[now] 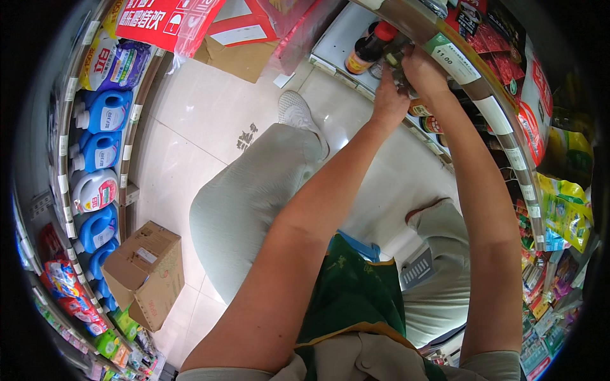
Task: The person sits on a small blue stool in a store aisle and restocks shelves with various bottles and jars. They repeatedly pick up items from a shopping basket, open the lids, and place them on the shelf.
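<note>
Both arms reach into a low white shelf [333,38] at the upper right. My left hand [391,101] is at the shelf's front edge, its fingers against glass jars or bottles that are partly hidden. Beside it, farther in, my right hand [423,71] bends around the same glassware, partly under the upper shelf's edge. What each hand grips is unclear. Left of the hands stands a dark sauce bottle with a red cap [369,50]. Labelled jars [431,125] stand along the shelf, to the right of my left hand.
The upper shelf's price rail [493,114] curves close over my right forearm. An open cardboard box [147,276] stands on the tiled floor at the left, beside shelves of blue detergent bottles [102,152]. Red cartons and plastic wrap [243,24] lie at the top.
</note>
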Demonstrator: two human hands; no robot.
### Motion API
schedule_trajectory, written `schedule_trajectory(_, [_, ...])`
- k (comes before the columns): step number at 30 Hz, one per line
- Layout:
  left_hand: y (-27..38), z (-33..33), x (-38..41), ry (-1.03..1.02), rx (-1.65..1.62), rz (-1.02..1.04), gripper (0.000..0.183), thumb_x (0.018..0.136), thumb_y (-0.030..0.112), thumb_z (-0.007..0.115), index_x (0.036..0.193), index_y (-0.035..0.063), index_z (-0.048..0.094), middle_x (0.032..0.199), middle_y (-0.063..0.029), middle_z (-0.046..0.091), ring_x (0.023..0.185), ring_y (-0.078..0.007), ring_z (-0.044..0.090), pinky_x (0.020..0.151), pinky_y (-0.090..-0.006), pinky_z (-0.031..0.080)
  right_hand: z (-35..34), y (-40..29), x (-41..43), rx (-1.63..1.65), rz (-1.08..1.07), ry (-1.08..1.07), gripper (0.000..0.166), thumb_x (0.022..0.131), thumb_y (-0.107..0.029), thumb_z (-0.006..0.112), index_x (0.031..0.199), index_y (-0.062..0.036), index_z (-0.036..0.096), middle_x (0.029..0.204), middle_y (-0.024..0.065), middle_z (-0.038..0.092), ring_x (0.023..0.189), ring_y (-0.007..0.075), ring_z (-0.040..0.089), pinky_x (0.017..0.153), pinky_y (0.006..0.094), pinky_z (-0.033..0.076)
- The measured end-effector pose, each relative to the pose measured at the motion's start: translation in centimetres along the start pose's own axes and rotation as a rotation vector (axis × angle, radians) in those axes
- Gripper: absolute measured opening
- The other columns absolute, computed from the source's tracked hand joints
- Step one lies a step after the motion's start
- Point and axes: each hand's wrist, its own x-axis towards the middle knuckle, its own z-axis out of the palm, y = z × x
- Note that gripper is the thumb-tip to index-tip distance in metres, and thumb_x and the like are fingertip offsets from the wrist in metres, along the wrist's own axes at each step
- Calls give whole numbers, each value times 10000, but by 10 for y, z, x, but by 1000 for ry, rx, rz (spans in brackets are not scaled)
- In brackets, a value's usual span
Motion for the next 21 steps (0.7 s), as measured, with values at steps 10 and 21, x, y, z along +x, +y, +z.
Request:
schedule_trajectory(10, [17,-11,-62,108,43,4,605,764,177,620,1244,-70,346,874,-190,600,819,-175,603,699,-313,483,-65,-40,-58,566,321,165,402,738,10,510,1138,33,469,918,265,553,839,428,545,735,449,454])
schedule_trajectory(21, [70,43,-185,-216,-96,-72,306,825,52,476,1112,-49,510,768,-53,597,657,-96,545,619,-229,454,-165,6,-229,680,680,247,390,728,11,582,1113,-2,522,994,198,586,696,274,620,620,352,495])
